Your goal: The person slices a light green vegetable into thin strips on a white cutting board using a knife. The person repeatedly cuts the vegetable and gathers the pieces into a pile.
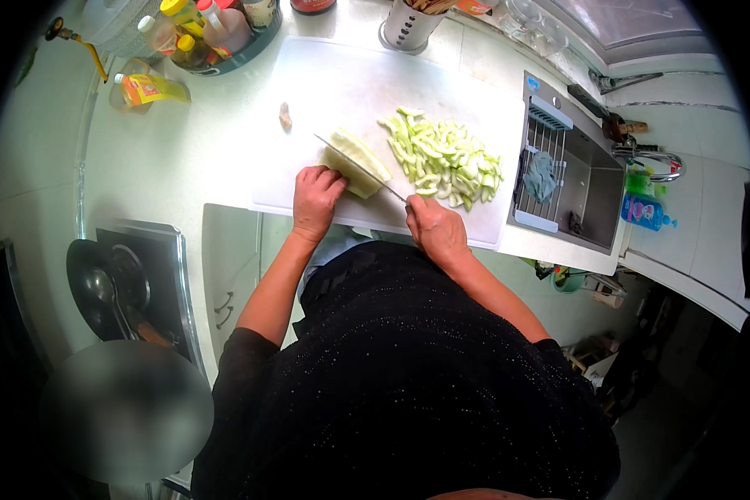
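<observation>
On the white cutting board [329,71] lies a chunk of pale green gourd-like vegetable [357,152]; its exact kind I cannot tell. The curled fingers of my left hand [315,200] press on its near left side. My right hand [435,227] is closed round the handle of a kitchen knife [385,185]. Its blade, seen nearly edge-on as a thin dark line, runs up and left across the vegetable. How deep it has cut is hidden. Just right of the knife spreads a heap of pale green slices [448,160]. A small brownish lump [286,117] sits at the board's left.
A tray of condiment bottles [217,37] and a yellow oil bottle [150,88] stand back left. A utensil holder [407,27] is behind the board. The sink [587,179] with a drying rack and blue cloth [540,177] lies right; a wok [92,287] is at left.
</observation>
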Motion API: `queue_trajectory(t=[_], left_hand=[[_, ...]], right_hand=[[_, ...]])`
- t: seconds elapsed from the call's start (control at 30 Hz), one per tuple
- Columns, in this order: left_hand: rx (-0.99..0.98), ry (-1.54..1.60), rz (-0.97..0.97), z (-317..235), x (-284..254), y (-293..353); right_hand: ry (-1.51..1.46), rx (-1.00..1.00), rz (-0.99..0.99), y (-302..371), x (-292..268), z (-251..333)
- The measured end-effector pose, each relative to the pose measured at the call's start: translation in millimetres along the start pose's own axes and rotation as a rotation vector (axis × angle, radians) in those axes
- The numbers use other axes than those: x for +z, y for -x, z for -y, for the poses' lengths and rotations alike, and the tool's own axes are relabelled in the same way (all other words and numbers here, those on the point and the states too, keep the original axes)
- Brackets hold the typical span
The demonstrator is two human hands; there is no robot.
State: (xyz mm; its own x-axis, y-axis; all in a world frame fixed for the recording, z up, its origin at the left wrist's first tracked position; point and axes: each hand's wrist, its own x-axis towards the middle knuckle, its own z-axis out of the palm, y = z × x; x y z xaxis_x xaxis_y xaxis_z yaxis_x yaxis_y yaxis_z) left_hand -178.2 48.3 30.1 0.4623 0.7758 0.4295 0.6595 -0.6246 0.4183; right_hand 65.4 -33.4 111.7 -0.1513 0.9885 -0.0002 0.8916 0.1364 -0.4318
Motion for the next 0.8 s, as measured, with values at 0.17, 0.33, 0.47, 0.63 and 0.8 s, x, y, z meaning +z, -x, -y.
queue_trajectory(t=[0.17,0.33,0.47,0.63,0.8], left_hand=[[-0.020,-0.003,-0.024,-1,-1,0],[-0.076,-0.040,-0.067,0,-7,5],[-0.097,0.003,-0.056,3,-7,8],[-0.109,0.043,-0.051,2,-9,9],[-0.086,0.055,-0.082,4,-4,10]], right_hand=[[-0.006,0.039,0.028,-2,-2,0],[-0.028,0.061,0.073,-5,-4,-1],[-0.048,0.066,0.121,-10,-10,-1],[-0.040,0.084,0.176,-14,-8,-2],[-0.130,0.122,0.222,-32,10,3]])
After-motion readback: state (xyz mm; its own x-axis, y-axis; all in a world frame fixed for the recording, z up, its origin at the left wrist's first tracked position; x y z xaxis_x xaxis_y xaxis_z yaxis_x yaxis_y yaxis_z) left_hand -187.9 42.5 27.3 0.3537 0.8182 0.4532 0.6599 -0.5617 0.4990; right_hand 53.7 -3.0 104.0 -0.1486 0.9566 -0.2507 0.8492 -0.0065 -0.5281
